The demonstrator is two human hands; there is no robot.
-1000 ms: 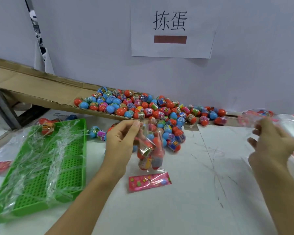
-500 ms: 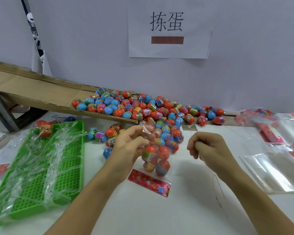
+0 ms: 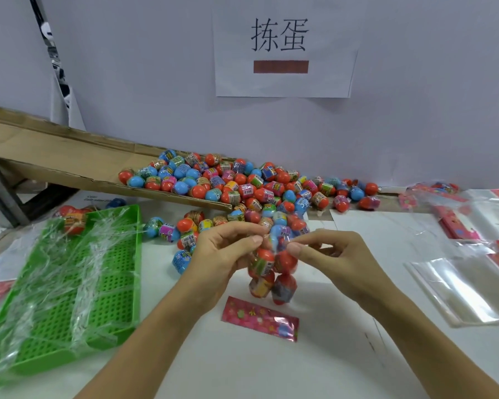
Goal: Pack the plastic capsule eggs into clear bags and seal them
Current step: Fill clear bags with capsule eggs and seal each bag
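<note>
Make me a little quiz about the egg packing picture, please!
1. True or false: both hands pinch the top of the clear bag of eggs.
2. What colour is the tray? A red, B green, C yellow.
3. Fill in: the pink card lies on the ____.

Key
1. True: the left hand and right hand both pinch it.
2. B.
3. Table, just below the bag.
</note>
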